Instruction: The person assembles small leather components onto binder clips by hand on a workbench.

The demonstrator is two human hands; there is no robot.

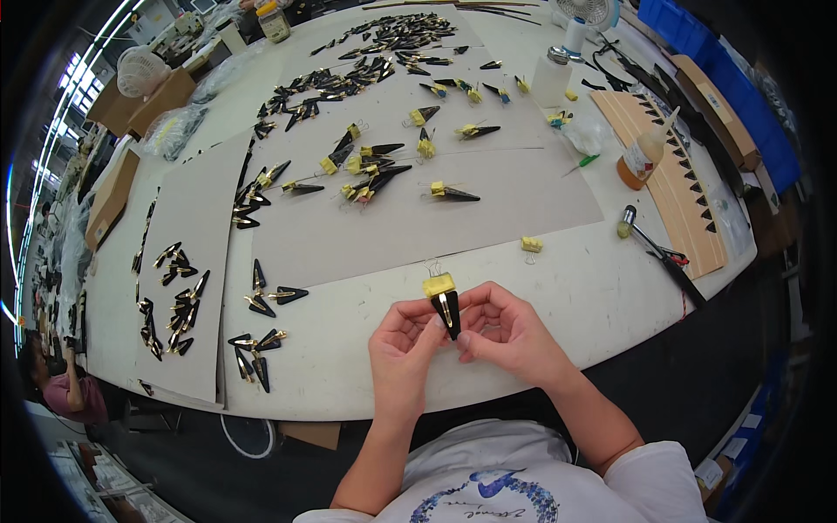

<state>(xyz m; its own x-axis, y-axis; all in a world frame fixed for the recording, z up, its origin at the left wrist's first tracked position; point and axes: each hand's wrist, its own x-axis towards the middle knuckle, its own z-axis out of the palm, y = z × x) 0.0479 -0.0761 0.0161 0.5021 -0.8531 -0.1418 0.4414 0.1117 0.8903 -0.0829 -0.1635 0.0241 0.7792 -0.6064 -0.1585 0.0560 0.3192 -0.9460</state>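
Note:
Near the front edge of the table, my left hand (404, 344) and my right hand (508, 338) are closed around a black pointed hair clip (452, 324) with a gold metal strip. Its tip points toward me. A yellow-covered binder clip (438, 285) grips its wide end, wire handles facing away. Just beyond my right hand stands a loose yellow binder clip (531, 246). To the left lie several black hair clips (259, 303) without binder clips. Farther off, more hair clips with yellow binder clips (453, 193) rest on grey board.
Grey boards (523, 205) cover much of the white table (349, 322). Large heaps of black clips (410, 33) lie at the far side. On the right are an amber glue bottle (641, 159), a hammer (647, 237) and a wooden board (689, 222) edged with black pieces. Another person (74, 392) is at far left.

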